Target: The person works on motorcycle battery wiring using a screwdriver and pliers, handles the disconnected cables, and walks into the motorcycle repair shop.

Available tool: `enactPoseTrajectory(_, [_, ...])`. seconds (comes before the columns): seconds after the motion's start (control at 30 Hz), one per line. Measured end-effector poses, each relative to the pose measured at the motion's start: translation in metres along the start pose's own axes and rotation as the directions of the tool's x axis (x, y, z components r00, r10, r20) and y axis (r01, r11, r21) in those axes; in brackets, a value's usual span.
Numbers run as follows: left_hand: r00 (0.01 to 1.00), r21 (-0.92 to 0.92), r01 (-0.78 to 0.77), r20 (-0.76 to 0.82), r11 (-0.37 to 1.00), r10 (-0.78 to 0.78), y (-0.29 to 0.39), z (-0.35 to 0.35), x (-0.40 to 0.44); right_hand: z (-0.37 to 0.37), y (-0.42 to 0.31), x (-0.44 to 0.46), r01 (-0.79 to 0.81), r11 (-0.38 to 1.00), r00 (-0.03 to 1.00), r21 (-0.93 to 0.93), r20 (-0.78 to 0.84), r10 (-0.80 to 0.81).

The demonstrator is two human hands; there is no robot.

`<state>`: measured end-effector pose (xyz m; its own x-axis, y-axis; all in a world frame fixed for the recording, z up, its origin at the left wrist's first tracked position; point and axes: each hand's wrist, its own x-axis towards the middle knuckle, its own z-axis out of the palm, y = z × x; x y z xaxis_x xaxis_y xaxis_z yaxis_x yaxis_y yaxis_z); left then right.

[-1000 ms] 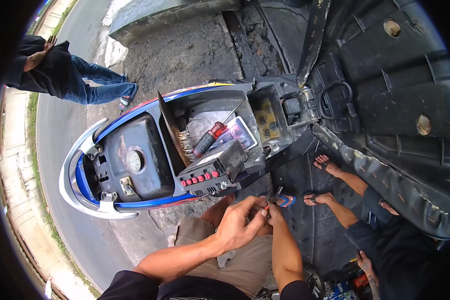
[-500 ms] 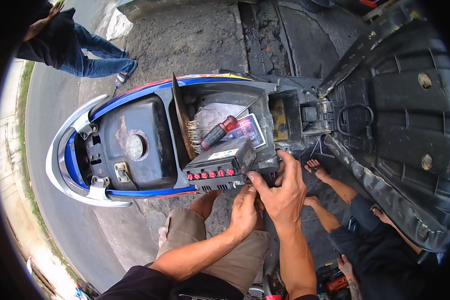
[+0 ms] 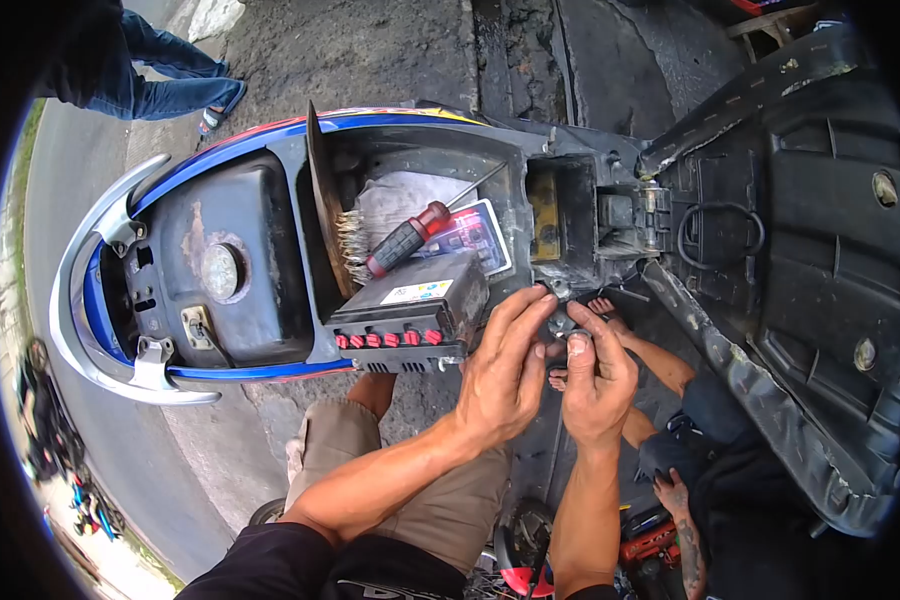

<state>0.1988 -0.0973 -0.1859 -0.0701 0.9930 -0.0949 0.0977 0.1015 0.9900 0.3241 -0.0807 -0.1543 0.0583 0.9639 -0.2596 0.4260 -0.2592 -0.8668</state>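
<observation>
Presently, the left hand [image 3: 503,378] and right hand [image 3: 600,385] are positioned at a small metal fitting [image 3: 560,321] near the red-capped battery [image 3: 400,310]; whether either grips it cannot be determined.

Inside the long black plastic bin [image 3: 420,150], a crumpled white sheet [image 3: 400,200] lies toward the far edge. A red-and-black cylindrical-handled screwdriver [image 3: 407,240] slants over it, tip toward the far right corner. A flat white-bordered rectangular pack [image 3: 478,245] lies near the right edge. A thin brown board [image 3: 322,205] stands at the left edge; left of it is the dark metal fuel tank [image 3: 267,225]. A black box with red knobs [image 3: 405,303] sits across the near edge, the left hand [image 3: 502,375] just right of it, the right hand [image 3: 600,385] farther right.
</observation>
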Motion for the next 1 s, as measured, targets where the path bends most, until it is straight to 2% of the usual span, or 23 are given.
enactPoseTrajectory(0.03, [0.998,0.065,-0.029,0.058,0.997,0.025,-0.002,-0.001,0.004,-0.003,0.000,0.002,-0.028,0.998,0.999,0.051,0.026,0.027])
enactPoseTrajectory(0.2, [0.995,-0.026,-0.034,0.092,0.999,0.036,0.000,-0.005,0.017,-0.004,-0.001,0.004,-0.010,0.995,0.999,0.095,0.039,0.007])
enactPoseTrajectory(0.27, [0.993,-0.012,-0.071,0.093,0.997,0.072,-0.003,-0.006,0.020,-0.002,0.002,0.002,0.067,0.997,0.998,0.031,-0.002,-0.067])
enactPoseTrajectory(0.4, [0.990,0.057,-0.121,0.083,0.991,0.117,-0.006,-0.004,0.019,-0.007,0.010,0.003,0.110,0.990,0.994,-0.088,0.030,-0.107])
enactPoseTrajectory(0.47, [0.997,-0.008,0.039,0.070,0.999,-0.039,-0.003,-0.003,0.016,-0.008,0.011,0.005,0.105,0.987,0.994,-0.121,0.038,-0.102])
enactPoseTrajectory(0.5, [0.997,-0.007,0.037,0.069,0.999,-0.037,-0.003,-0.001,0.015,-0.008,0.009,0.005,0.108,0.987,0.994,-0.120,0.038,-0.104])
enactPoseTrajectory(0.57, [1.000,-0.080,0.021,0.009,0.997,-0.021,-0.006,0.002,0.011,-0.009,0.005,0.001,-0.085,0.996,0.996,0.034,0.027,0.084])
enactPoseTrajectory(0.6, [1.000,-0.081,0.017,0.009,0.997,-0.017,-0.007,0.004,0.006,-0.008,0.004,-0.001,-0.081,0.996,0.996,0.033,0.026,0.081])
enactPoseTrajectory(0.67, [0.988,-0.157,0.055,-0.135,0.986,-0.076,-0.006,0.008,-0.008,-0.003,0.004,-0.008,-0.136,0.988,0.991,0.079,-0.011,0.137])
enactPoseTrajectory(0.7, [0.989,-0.157,0.056,-0.130,0.986,-0.077,-0.003,0.007,-0.015,0.001,0.007,-0.014,-0.139,0.987,0.990,0.081,-0.015,0.140])
enactPoseTrajectory(0.77, [0.947,-0.302,0.294,-0.034,0.907,-0.318,0.003,0.006,-0.023,0.009,0.014,-0.024,0.004,0.995,0.994,0.101,-0.111,0.007])
enactPoseTrajectory(0.8, [0.923,-0.325,0.361,-0.007,0.874,-0.384,0.006,0.006,-0.022,0.012,0.011,-0.027,0.044,0.997,0.992,0.065,-0.124,-0.036])
enactPoseTrajectory(0.83, [0.923,-0.324,0.362,-0.010,0.874,-0.386,0.002,0.007,-0.022,0.017,0.011,-0.031,0.044,0.997,0.992,0.066,-0.121,-0.035])
enactPoseTrajectory(0.9, [0.825,-0.515,0.534,0.144,0.671,-0.547,-0.009,0.008,-0.019,0.025,0.012,-0.039,0.020,0.989,0.983,0.145,-0.185,0.007])
enactPoseTrajectory(0.93, [0.779,-0.584,0.587,0.217,0.561,-0.589,-0.010,0.006,-0.016,0.025,0.004,-0.043,-0.028,0.997,0.993,0.074,-0.115,0.036])
enactPoseTrajectory(0.97, [0.780,-0.585,0.586,0.219,0.561,-0.586,-0.009,0.005,-0.012,0.028,0.006,-0.045,-0.026,0.997,0.993,0.072,-0.117,0.034])
enactPoseTrajectory(1.0, [0.770,-0.623,0.598,0.272,0.505,-0.577,-0.005,0.003,-0.009,0.031,0.011,-0.048,0.031,0.999,0.991,0.027,-0.129,-0.027])
